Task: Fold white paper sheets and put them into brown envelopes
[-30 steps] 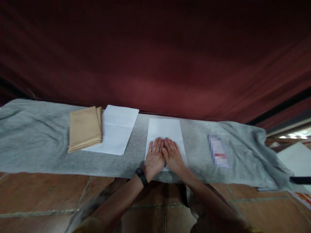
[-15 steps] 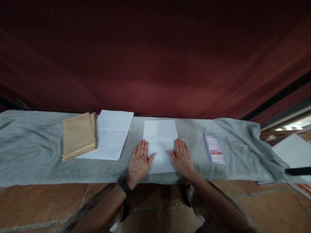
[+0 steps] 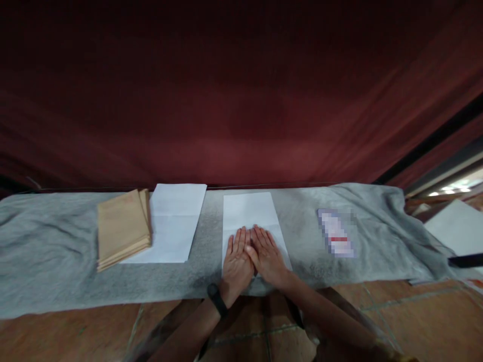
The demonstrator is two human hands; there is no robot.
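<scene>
A white sheet of paper [image 3: 247, 208] with a crosswise crease lies on the grey cloth in front of me. Flat on its lower half rests my left hand [image 3: 237, 259], fingers stretched out and pointing away from me. My right hand [image 3: 267, 256] lies flat beside it, its thumb crossing over the edge of my left hand. Together they cover the middle of the sheet's near part. Neither hand grips anything.
To the left, a stack of brown envelopes [image 3: 123, 226] overlaps several creased white sheets [image 3: 177, 226]. A blurred purple-white item [image 3: 336, 234] lies to the right on the grey cloth [image 3: 302, 221]. Behind hangs a dark red curtain [image 3: 241, 110]; more white paper [image 3: 456, 226] is at far right.
Both hands have slid inward from the sheet's side edges and now meet at its middle. The view has tilted slightly.
</scene>
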